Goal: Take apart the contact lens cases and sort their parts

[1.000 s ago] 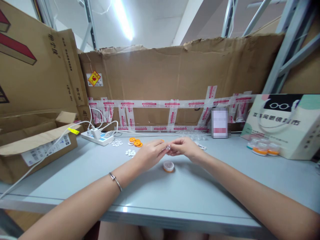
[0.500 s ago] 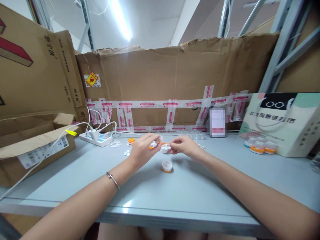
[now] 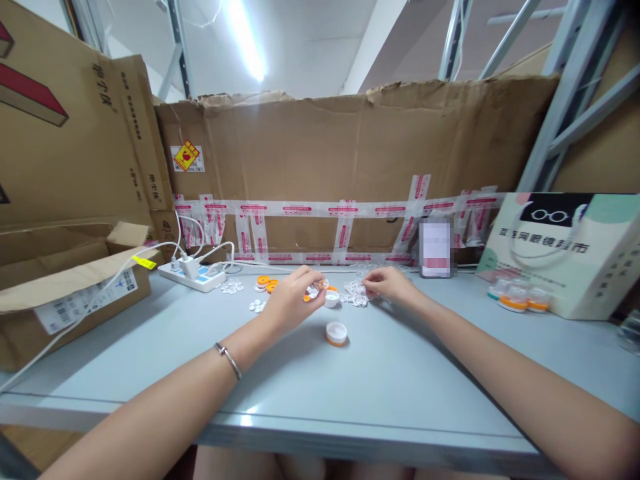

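phone screen pixelated, open carton cut off, white pieces indistinct

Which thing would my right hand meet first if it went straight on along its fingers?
The right hand would likely first meet the loose heap of small white plastic pieces right by its fingertips; whether they touch is unclear.

You have two hands, left hand and right hand, and one bracelet. You face one round container, at least three capped containers beside one paper bag, one heap of white pieces, two clusters of white discs, one phone and one power strip.
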